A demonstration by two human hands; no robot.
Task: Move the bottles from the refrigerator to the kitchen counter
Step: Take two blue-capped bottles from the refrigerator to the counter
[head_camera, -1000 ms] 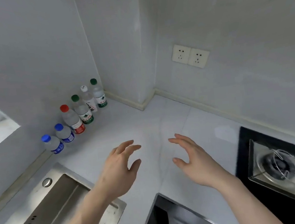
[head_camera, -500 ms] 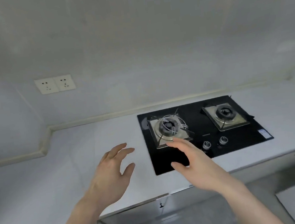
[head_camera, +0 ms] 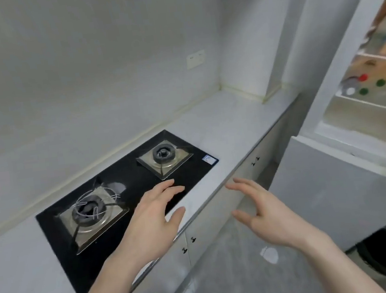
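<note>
Head view: my left hand [head_camera: 152, 220] and right hand [head_camera: 265, 213] hang empty, fingers apart, over the counter [head_camera: 228, 127] edge; blurred bottles [head_camera: 372, 86] sit at two o'clock in the refrigerator [head_camera: 347, 142].

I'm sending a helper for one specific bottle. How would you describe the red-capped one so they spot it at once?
Look to the open refrigerator at the right end of the kitchen counter. On its lit shelf is a cluster of bottle caps seen from above. The red cap sits at the back left of the cluster, the only red one among white, green and blue caps.
</note>
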